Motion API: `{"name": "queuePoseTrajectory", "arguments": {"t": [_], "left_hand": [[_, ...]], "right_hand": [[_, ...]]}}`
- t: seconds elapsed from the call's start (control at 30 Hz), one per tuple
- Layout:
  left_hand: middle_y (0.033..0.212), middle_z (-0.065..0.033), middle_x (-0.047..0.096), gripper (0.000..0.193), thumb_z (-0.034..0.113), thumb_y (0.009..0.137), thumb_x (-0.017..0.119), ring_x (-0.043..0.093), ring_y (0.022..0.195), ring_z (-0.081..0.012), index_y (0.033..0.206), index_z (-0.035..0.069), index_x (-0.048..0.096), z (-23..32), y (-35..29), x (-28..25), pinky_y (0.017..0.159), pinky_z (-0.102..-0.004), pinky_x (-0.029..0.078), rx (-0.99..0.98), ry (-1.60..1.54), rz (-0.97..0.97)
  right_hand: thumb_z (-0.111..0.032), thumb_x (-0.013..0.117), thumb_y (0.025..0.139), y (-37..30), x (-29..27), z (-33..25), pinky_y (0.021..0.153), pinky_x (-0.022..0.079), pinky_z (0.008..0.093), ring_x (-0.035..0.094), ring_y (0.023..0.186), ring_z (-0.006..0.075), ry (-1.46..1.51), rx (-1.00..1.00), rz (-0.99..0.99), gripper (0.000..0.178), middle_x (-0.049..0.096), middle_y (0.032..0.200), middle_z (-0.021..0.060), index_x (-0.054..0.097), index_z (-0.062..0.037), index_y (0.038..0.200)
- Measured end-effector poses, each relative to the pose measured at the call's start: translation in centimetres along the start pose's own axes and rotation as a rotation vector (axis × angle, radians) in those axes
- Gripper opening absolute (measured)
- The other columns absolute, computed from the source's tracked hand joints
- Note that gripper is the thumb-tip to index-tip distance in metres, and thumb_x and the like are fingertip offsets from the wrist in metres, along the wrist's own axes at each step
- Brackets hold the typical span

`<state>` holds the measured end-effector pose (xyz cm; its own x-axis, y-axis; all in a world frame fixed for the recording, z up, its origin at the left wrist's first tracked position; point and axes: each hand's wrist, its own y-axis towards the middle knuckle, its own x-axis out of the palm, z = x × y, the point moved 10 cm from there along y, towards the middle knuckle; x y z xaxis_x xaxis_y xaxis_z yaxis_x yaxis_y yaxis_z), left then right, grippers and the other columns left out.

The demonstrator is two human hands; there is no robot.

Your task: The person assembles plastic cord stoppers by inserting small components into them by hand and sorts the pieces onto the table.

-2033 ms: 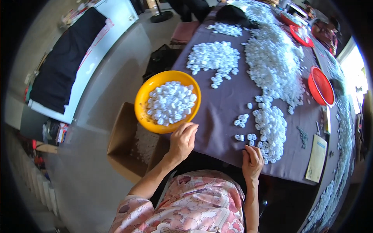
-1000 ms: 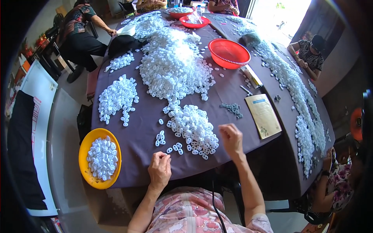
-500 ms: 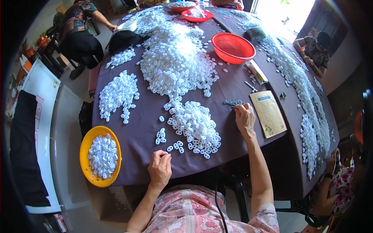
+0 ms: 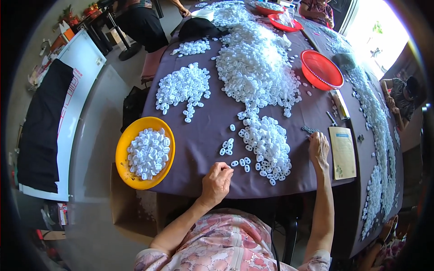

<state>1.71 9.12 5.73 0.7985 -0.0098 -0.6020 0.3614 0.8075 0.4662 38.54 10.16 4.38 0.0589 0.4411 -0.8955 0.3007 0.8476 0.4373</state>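
Observation:
My left hand (image 4: 217, 184) is closed in a pinch above the table's near edge; what its fingertips hold is too small to make out. Just beyond it lie a few loose white oval plastic pieces with two holes (image 4: 234, 163). A heap of the same pieces (image 4: 270, 147) spreads between my two hands. On the right, my right hand (image 4: 319, 149) has its fingers drawn together, touching the near side of a little pile of small dark grey pieces (image 4: 309, 129). Anything between those fingers is hidden.
An orange bowl (image 4: 121, 158) of white pieces sits at the table's left edge. Larger white heaps (image 4: 253, 63) stretch away behind. A brown paper packet (image 4: 343, 156) and a red basin (image 4: 322, 70) are to the right. Other people are around the table.
The view has swung left, so the table appears farther right. Relative to the table, my left hand stays near the front edge, still pinched, and my right hand remains at the dark pieces.

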Motion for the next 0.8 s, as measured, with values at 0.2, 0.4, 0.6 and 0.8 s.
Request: {"name": "queuePoseTrajectory", "arguments": {"t": [0.2, 0.4, 0.6, 0.8], "left_hand": [[0.088, -0.0068, 0.055, 0.009, 0.002, 0.078, 0.063, 0.06, 0.076, -0.0245, 0.087, 0.003, 0.061, -0.5, 0.2, -0.3, 0.063, -0.0334, 0.05, -0.039, -0.049, 0.018], [0.088, -0.0075, 0.055, 0.008, 0.002, 0.079, 0.063, 0.06, 0.075, -0.0251, 0.086, 0.003, 0.061, -0.7, 0.7, -0.1, 0.062, -0.0341, 0.05, -0.033, -0.038, -0.008], [0.088, -0.0089, 0.055, 0.008, 0.0, 0.079, 0.063, 0.061, 0.067, -0.024, 0.086, 0.002, 0.061, -1.2, 1.4, -0.2, 0.058, -0.032, 0.049, -0.035, -0.028, 0.007], [0.088, -0.0065, 0.054, 0.014, 0.0, 0.075, 0.062, 0.054, 0.083, -0.0255, 0.088, 0.005, 0.063, 0.9, 3.1, 0.9, 0.071, -0.0347, 0.047, 0.06, 0.03, -0.016]], "right_hand": [[-0.008, 0.048, 0.085, -0.6, -0.1, -1.5, 0.068, 0.044, 0.0419, 0.055, 0.078, 0.029, -0.118, -0.068, -0.08, 0.004, 0.053, 0.081, 0.0127, 0.049, -0.0044, 0.086], [-0.004, 0.05, 0.082, -0.9, -0.8, -1.8, 0.066, 0.045, 0.0423, 0.056, 0.078, 0.0297, -0.071, -0.075, -0.126, 0.003, 0.053, 0.082, 0.0129, 0.05, -0.0043, 0.086], [-0.001, 0.053, 0.08, -1.8, -2.5, -2.4, 0.066, 0.046, 0.041, 0.056, 0.078, 0.029, 0.035, -0.089, -0.051, 0.005, 0.055, 0.082, 0.0117, 0.055, -0.0045, 0.083], [-0.003, 0.054, 0.083, -3.2, -4.3, -3.0, 0.068, 0.047, 0.0389, 0.059, 0.08, 0.03, 0.271, -0.005, 0.06, 0.008, 0.057, 0.085, 0.0116, 0.059, -0.0032, 0.089]]}}
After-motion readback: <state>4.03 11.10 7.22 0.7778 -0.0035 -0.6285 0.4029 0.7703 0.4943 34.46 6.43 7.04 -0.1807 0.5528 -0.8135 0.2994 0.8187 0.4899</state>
